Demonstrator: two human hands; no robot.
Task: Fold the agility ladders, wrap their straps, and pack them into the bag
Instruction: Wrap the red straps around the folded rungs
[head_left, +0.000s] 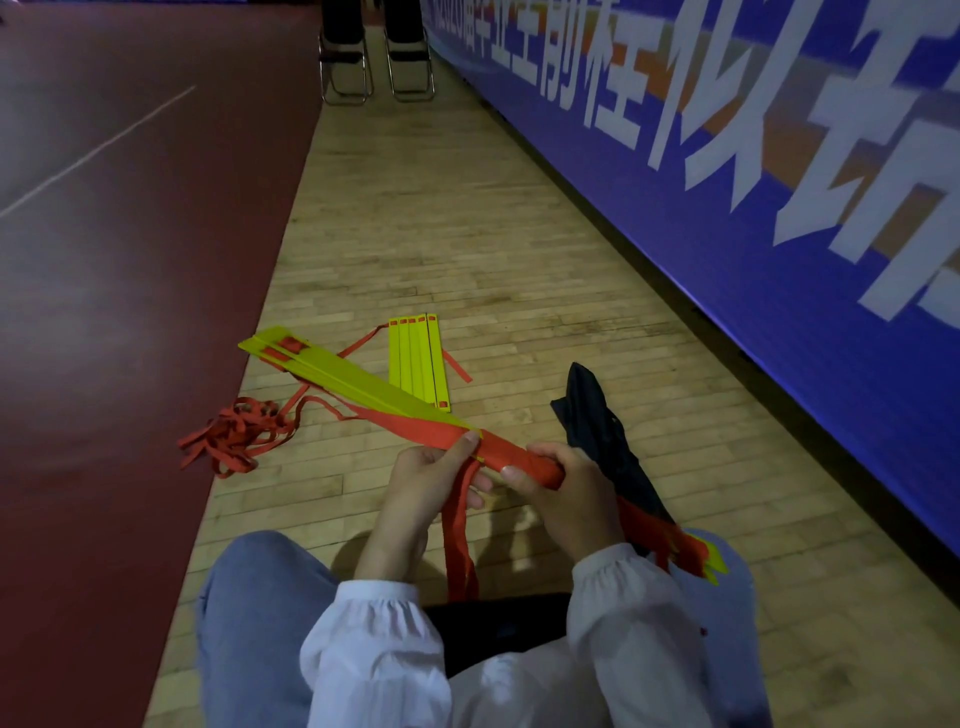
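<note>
Your right hand (561, 493) is clenched round the near end of the stacked bundle of yellow plastic ladder rungs (332, 366), right where the flat red fabric strap (511, 457) is wound over it. Your left hand (431, 483) sits just left of that. Its thumb presses the edge of the wrap and its fingers pinch the loose strap tail, which hangs down between your knees. From your grip the bundle runs away to the far left, ending by the dark red mat (104, 312). Trailing strap leads to a tangled red heap (234, 439) on the wooden plank floor (519, 260). A 2nd flat set of yellow rungs (418, 364) lies beyond the bundle. The black fabric bag (592, 415) lies just right of your right hand, with yellow and red ends (698, 558) showing at its near end.
</note>
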